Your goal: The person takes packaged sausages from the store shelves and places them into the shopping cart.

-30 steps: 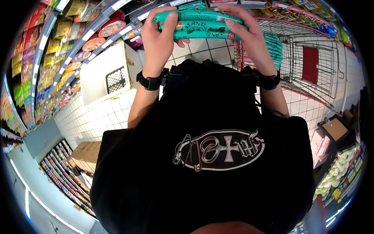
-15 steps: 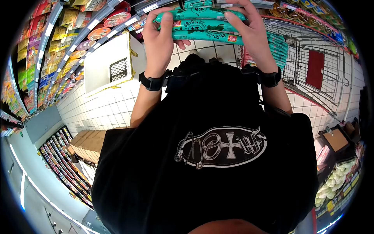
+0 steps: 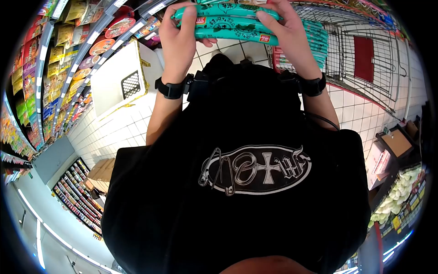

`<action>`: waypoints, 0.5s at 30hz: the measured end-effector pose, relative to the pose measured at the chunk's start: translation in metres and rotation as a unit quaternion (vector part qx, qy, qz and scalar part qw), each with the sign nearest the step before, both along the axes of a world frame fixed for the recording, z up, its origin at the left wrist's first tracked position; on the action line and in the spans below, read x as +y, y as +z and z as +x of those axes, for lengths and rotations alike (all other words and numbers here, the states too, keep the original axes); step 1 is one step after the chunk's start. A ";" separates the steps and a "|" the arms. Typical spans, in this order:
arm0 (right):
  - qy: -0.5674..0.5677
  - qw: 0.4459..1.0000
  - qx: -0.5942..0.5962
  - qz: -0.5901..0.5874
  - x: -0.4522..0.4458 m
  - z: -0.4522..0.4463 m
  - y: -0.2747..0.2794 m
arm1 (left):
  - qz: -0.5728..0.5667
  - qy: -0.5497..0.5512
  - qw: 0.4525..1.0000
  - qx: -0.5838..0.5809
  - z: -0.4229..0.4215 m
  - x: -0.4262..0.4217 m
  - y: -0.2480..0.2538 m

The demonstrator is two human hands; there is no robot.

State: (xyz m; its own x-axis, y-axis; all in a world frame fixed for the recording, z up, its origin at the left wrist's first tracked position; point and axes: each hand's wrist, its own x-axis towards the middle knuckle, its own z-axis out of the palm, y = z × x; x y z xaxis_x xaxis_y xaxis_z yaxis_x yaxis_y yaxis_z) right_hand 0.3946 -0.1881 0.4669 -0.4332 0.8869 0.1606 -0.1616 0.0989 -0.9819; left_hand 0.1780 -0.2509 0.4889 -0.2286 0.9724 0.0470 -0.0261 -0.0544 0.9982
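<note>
Several long green packages (image 3: 232,23) lie side by side across both hands at the top of the view. My left hand (image 3: 179,39) grips their left ends, its thumb on top and fingertips showing below. Around the right ends my right hand (image 3: 289,34) is closed, with the thumb pressed on the upper package. Similar green packages (image 3: 316,43) lie in the metal shopping cart (image 3: 383,64) to the right of my right hand. Part of another green package shows at the top edge, beyond the held ones.
Shelves of bagged and bowl-shaped goods (image 3: 102,45) curve along the left. A white bin (image 3: 112,82) stands on the tiled floor at the left. Cardboard boxes (image 3: 102,170) are at the lower left, and a dark stand (image 3: 397,141) is at the right.
The held packages have fanned apart, so more of the lowest one shows. Both hands keep their grip and sit slightly higher in the view. The surroundings shift a little with the camera.
</note>
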 end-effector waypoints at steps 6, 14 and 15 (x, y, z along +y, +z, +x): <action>0.019 0.995 0.020 -0.100 -0.007 0.005 0.014 | 0.105 0.062 0.992 0.009 0.002 0.009 -0.013; 0.083 0.985 0.060 -0.138 0.001 0.000 0.008 | 0.111 0.137 0.983 0.049 -0.009 0.004 -0.019; 0.064 0.994 0.029 -0.082 0.005 -0.003 0.000 | 0.118 0.126 0.984 0.046 -0.010 0.003 -0.022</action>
State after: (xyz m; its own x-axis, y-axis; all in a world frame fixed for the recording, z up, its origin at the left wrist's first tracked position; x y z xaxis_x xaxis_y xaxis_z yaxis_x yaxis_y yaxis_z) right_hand 0.3918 -0.1830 0.4668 -0.5379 0.8417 0.0470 -0.2203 -0.0866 -0.9716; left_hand 0.1678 -0.2476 0.4670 -0.4444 0.8450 0.2974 0.1082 -0.2790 0.9542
